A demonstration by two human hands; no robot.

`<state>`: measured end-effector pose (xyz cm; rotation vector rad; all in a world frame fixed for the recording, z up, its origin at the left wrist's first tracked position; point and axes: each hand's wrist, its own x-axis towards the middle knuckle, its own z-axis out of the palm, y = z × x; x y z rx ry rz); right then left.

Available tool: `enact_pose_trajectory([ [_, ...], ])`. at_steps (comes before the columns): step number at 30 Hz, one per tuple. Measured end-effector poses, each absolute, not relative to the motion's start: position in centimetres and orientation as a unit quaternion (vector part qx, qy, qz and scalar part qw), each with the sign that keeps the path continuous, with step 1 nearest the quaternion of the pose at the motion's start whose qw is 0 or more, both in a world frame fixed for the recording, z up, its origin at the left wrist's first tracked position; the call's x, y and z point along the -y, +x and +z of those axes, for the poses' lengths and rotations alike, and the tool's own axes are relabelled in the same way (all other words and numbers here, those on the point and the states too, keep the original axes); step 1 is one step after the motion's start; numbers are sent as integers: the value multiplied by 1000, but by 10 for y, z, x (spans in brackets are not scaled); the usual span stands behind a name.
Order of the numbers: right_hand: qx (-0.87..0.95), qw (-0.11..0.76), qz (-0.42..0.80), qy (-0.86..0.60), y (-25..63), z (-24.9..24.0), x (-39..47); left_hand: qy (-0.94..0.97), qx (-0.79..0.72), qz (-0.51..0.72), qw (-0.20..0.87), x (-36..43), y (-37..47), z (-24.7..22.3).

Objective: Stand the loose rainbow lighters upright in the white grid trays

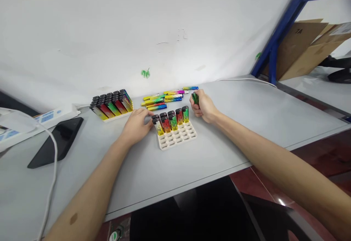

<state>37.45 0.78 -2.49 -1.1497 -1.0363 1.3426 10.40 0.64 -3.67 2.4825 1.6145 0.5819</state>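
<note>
A white slotted tray [178,135] stands on the table, its back rows filled with several upright lighters [173,121] in yellow, red and green with black tops. My left hand [138,124] is closed at the tray's back left corner, fingertips partly hidden behind the lighters, and appears to steady it. To the right and behind the tray, my right hand [203,106] is wrapped round a green lighter [195,98], raised a little above the table. Shiny coloured lighters or casings [161,100] lie in a loose pile between my hands, near the wall.
A second tray packed with lighters [112,105] stands at the back left. Beside it lie a black phone [57,140] and a white power strip [52,118], with a white cable [55,160] crossing the left side. Cardboard boxes [304,47] stand behind a blue metal frame [274,47] at right.
</note>
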Motion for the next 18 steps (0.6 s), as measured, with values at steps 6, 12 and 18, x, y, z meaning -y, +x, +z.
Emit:
enact_pose_trajectory([
  [6,442,518,558,-475,376,-26,-8,821,-537,183,63,-7,104,-37],
  [12,439,521,551,-482,375,-24,-7,825,-532,182,58,-7,103,-38],
  [18,434,560,543,-450,382,-18,-9,827,-529,178,58,-8,103,-39],
])
